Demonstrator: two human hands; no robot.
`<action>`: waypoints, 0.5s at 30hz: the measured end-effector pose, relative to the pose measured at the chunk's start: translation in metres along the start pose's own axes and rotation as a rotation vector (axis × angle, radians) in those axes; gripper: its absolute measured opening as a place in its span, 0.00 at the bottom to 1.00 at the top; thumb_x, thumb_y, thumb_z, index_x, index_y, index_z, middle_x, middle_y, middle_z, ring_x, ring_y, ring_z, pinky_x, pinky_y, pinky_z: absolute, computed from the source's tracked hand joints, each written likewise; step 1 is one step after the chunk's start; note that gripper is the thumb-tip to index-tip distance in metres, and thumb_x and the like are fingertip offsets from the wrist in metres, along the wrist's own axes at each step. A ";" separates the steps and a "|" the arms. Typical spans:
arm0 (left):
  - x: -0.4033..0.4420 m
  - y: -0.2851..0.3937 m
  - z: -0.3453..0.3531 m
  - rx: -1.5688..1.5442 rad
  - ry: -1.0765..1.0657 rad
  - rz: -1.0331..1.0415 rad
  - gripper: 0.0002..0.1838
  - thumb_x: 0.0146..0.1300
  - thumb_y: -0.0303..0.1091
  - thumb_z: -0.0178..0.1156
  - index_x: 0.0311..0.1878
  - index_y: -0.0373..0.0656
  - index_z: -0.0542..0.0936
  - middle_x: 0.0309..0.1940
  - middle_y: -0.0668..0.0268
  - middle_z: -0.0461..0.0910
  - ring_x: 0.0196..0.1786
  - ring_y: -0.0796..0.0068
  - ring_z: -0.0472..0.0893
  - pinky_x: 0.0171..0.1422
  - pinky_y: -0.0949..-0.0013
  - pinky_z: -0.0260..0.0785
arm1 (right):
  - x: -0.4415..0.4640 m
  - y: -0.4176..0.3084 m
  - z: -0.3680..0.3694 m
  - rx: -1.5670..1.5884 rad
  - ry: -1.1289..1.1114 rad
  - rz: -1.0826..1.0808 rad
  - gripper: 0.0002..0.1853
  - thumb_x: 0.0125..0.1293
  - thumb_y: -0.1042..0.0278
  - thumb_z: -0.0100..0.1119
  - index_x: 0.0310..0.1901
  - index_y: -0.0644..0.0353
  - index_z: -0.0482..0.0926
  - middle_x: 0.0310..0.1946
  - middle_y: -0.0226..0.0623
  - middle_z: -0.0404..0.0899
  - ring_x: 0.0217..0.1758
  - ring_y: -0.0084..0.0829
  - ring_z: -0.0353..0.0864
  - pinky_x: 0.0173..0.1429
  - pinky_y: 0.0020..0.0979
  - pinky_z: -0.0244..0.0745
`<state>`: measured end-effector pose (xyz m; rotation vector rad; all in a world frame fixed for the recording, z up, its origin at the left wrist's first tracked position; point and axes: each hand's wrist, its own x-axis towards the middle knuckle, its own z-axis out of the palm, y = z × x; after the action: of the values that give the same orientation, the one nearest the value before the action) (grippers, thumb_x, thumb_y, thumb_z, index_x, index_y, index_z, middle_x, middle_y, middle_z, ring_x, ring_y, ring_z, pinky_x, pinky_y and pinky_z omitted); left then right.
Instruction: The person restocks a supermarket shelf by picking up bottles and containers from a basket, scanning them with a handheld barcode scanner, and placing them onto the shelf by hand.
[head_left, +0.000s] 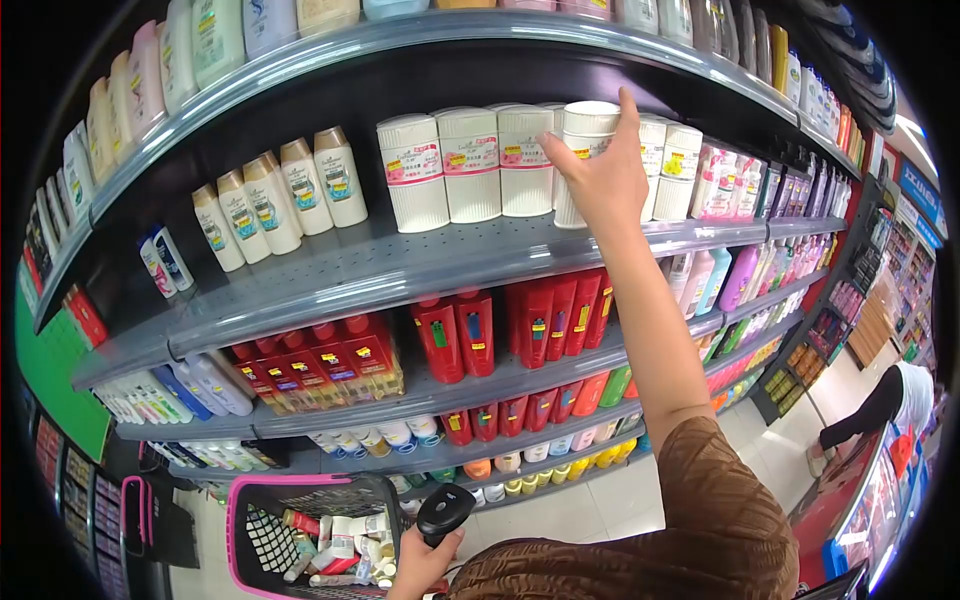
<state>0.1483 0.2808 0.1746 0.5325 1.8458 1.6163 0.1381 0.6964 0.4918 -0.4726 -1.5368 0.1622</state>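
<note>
My right hand (607, 175) is stretched up to the middle shelf, around a white ribbed bottle (590, 118). The thumb lies across the bottle's left side and the index finger points up along its right; the other fingers are mostly hidden. This bottle stands slightly forward of its neighbours. Similar white ribbed bottles (470, 165) with pink and yellow labels stand to its left, and one with a yellow flower label (680, 165) to its right. Low down, my left hand (425, 562) grips a black handheld barcode scanner (445, 510).
Below me stands a black shopping basket (240, 530) with a pink rim, holding assorted bottles and tubes. White bottles with tan caps (340, 180) stand left on the shelf (440, 262). Red bottles (435, 340) fill the shelf beneath. A person (870, 410) is at far right.
</note>
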 end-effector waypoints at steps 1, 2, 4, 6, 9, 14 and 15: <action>-0.003 -0.003 -0.004 -0.035 -0.012 0.012 0.12 0.66 0.31 0.70 0.49 0.36 0.82 0.29 0.71 0.83 0.26 0.83 0.79 0.31 0.74 0.71 | 0.001 0.000 0.005 -0.005 -0.001 0.003 0.61 0.50 0.41 0.79 0.79 0.61 0.55 0.66 0.56 0.73 0.66 0.51 0.78 0.65 0.46 0.76; -0.007 -0.004 -0.009 -0.035 -0.016 0.007 0.12 0.66 0.31 0.70 0.49 0.36 0.82 0.29 0.71 0.83 0.26 0.83 0.79 0.31 0.74 0.71 | 0.003 0.001 0.010 -0.079 -0.019 0.017 0.61 0.51 0.41 0.78 0.79 0.61 0.55 0.64 0.55 0.74 0.64 0.52 0.79 0.63 0.47 0.77; -0.011 -0.004 -0.018 0.009 -0.020 0.017 0.12 0.66 0.30 0.70 0.51 0.37 0.83 0.30 0.71 0.83 0.27 0.84 0.78 0.32 0.74 0.71 | -0.001 0.000 0.015 -0.153 -0.034 0.026 0.60 0.51 0.41 0.78 0.79 0.61 0.54 0.61 0.54 0.76 0.62 0.52 0.80 0.61 0.49 0.77; -0.015 -0.001 -0.025 0.033 0.006 0.057 0.12 0.67 0.30 0.70 0.51 0.38 0.83 0.30 0.71 0.83 0.27 0.84 0.77 0.32 0.74 0.71 | -0.006 -0.001 0.017 -0.245 -0.159 0.080 0.61 0.52 0.40 0.77 0.80 0.61 0.53 0.58 0.53 0.76 0.57 0.54 0.83 0.58 0.51 0.79; -0.015 -0.004 -0.034 0.040 0.020 0.126 0.13 0.67 0.30 0.69 0.53 0.39 0.83 0.30 0.72 0.83 0.26 0.84 0.77 0.31 0.74 0.70 | -0.012 -0.006 0.010 -0.249 -0.120 0.055 0.60 0.52 0.41 0.77 0.80 0.61 0.53 0.60 0.53 0.75 0.54 0.54 0.84 0.56 0.51 0.80; -0.018 -0.006 -0.047 0.040 -0.052 -0.017 0.12 0.68 0.31 0.68 0.51 0.37 0.83 0.27 0.71 0.83 0.24 0.83 0.78 0.29 0.74 0.69 | -0.041 -0.004 0.006 -0.371 0.061 -0.077 0.52 0.51 0.50 0.80 0.74 0.59 0.63 0.56 0.48 0.78 0.62 0.49 0.79 0.60 0.46 0.79; -0.018 -0.004 -0.047 0.079 -0.061 -0.025 0.11 0.68 0.31 0.68 0.50 0.37 0.83 0.26 0.71 0.82 0.24 0.83 0.78 0.28 0.74 0.69 | -0.044 -0.003 0.003 -0.377 0.063 -0.073 0.52 0.51 0.50 0.80 0.74 0.59 0.63 0.56 0.48 0.78 0.62 0.49 0.79 0.60 0.46 0.79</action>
<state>0.1296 0.2334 0.1772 0.5842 1.8694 1.4995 0.1326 0.6774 0.4520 -0.7103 -1.5238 -0.2025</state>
